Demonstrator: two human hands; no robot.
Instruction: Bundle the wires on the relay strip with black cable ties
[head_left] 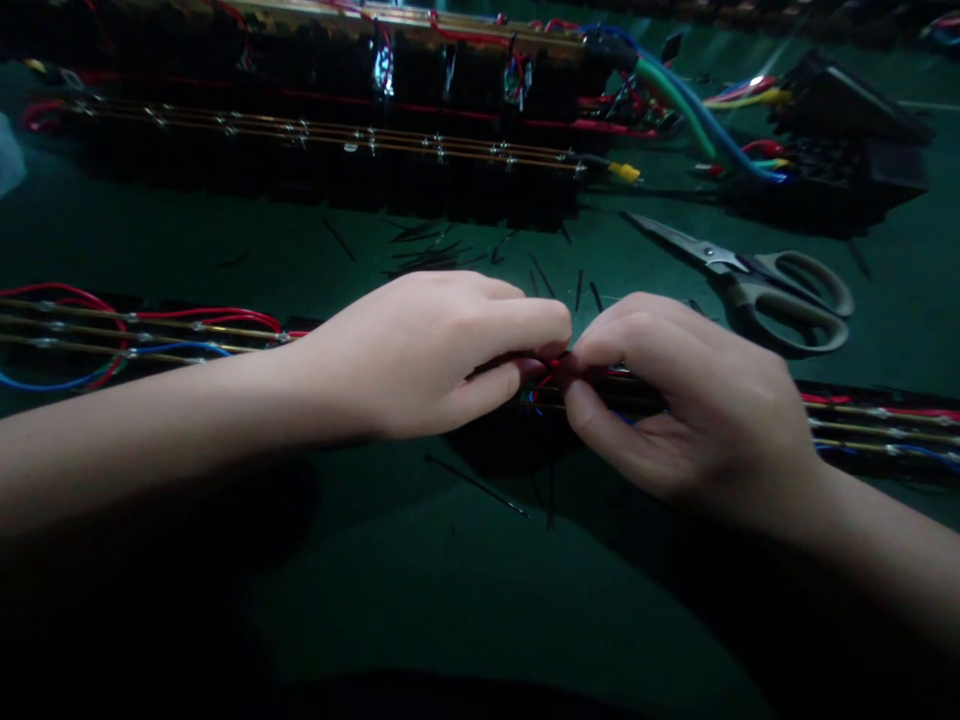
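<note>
"What lay closest to the person?"

"A bare stretch of the dark green bench [390,600], then a thin, straight black strip [480,485] lying aslant on it."

"And the hands?"

"Just beyond that. The left hand [450,350] was closed in a pinch, thumb and forefinger on a thin red wire [556,363]. The right hand [682,410] pinched it too, from the other side, so the fingertips nearly met."

"Where was that wire, exactly?"

"Between the two sets of fingertips, over a long black strip-shaped unit with brass-coloured rods [885,433]. A small black bit showed at the pinch, but I couldn't tell what it was."

"Anything else on that unit?"

"Looping red wires [90,291] and a curved blue wire [187,347], left of the left hand."

"Farther off?"

"Grey-bladed scissors with dark looped handles [726,262] lay beyond the right hand, tips pointing up and left. Scattered thin black strips [442,256] lay beyond the left hand."

"And at the back?"

"A second black unit with copper-coloured rods [330,136], a small yellow connector [625,172] at its right end. Right of that stood a black box-like part [892,182], joined by a thick blue-green cable [679,95]."
</note>
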